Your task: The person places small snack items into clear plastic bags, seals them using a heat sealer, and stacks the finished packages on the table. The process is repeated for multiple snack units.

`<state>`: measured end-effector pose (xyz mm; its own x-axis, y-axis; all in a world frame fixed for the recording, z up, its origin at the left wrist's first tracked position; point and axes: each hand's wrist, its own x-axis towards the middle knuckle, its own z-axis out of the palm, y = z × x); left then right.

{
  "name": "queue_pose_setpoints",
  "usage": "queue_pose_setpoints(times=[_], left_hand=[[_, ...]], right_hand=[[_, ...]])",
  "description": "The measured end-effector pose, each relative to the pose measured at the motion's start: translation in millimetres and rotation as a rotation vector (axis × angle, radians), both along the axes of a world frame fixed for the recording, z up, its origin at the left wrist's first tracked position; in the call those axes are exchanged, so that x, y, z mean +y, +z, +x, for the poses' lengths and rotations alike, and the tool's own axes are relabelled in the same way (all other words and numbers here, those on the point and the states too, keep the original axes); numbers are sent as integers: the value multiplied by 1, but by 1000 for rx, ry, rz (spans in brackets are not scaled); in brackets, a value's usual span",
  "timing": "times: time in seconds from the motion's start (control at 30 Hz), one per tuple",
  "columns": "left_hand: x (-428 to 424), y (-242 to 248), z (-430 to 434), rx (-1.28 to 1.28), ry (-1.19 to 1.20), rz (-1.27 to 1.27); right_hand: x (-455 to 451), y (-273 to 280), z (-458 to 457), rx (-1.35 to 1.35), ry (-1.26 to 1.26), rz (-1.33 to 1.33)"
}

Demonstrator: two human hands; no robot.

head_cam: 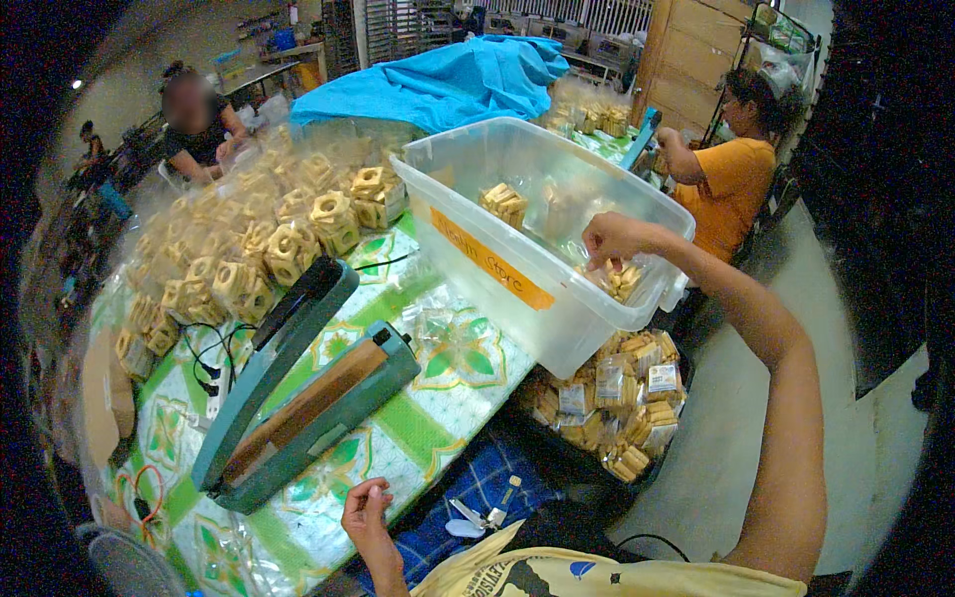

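Note:
My right hand (613, 240) reaches over the near end of a clear plastic bin (477, 291), its fingers pinched at the top of a clear bag of biscuit sticks (621, 282). Another bag of sticks (504, 204) stands farther back inside the bin. At the table's front edge my left hand (369, 507) is empty, its fingers loosely curled and apart. Left of the bin, a teal impulse sealer (321, 440) lies with its arm (276, 373) raised. On my lap, over blue plaid cloth (440, 537), rests a nail clipper (477, 519).
Many bagged ring-shaped biscuits (254, 239) are heaped along the table's left side. Below the bin, a dark container holds labelled biscuit packs (627, 395). Blue cloth (440, 82) covers goods behind. One person (724, 172) works at right beside another sealer (642, 142); another (198, 130) sits across.

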<state>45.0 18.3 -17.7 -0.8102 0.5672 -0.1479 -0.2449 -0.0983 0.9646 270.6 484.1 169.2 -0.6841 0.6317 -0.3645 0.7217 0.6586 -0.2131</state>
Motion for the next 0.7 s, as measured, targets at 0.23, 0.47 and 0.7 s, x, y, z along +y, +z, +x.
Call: queue_pose_setpoints(times=[0.23, 0.47, 0.7], left_hand=[[-5, -2, 1, -38, 33, 20], [5, 20, 9, 183, -83, -125], [39, 76, 5, 700, -233, 55]], right_hand=[[-29, 69, -10, 471, -1, 179], [-106, 185, -28, 1007, 262, 635], [-178, 159, -88, 1015, 316, 182]])
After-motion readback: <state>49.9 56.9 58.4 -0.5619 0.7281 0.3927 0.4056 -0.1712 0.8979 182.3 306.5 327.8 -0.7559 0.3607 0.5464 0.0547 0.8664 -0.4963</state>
